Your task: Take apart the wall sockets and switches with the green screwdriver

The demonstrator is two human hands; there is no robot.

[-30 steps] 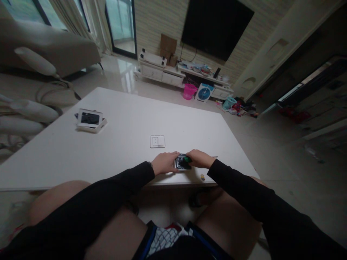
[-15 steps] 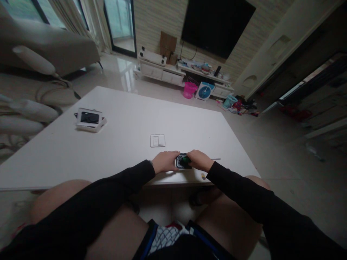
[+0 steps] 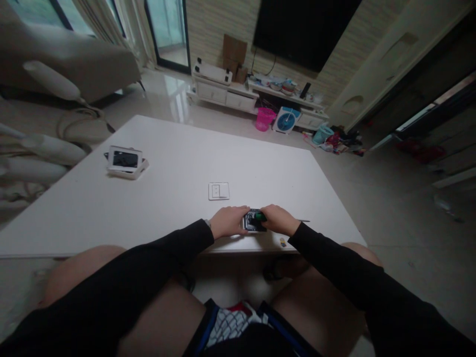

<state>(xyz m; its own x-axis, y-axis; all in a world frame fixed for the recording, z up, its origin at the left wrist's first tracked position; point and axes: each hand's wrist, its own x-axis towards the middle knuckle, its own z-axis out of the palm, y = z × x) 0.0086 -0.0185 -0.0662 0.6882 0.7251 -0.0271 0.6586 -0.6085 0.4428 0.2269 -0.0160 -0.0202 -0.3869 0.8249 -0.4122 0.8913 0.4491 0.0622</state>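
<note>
My left hand [image 3: 227,221] rests on the white table [image 3: 167,198] near its front edge, fingers curled against the left side of a small dark square part [image 3: 252,221]. My right hand [image 3: 278,219] is closed round a green-handled tool [image 3: 260,216] whose tip sits on that part. A thin metal rod [image 3: 304,220] lies just right of my right hand. A white switch plate [image 3: 218,191] lies a little beyond my hands.
A white box with a dark panel [image 3: 125,161] sits at the table's left. A small yellow bit [image 3: 283,242] lies by the front edge. Beyond the table are a pink bin [image 3: 264,119], a blue fan [image 3: 286,120] and a low TV cabinet [image 3: 230,96].
My hands stay on the dark part with hardly any movement. The view has shifted slightly, so everything sits a little to the right.
</note>
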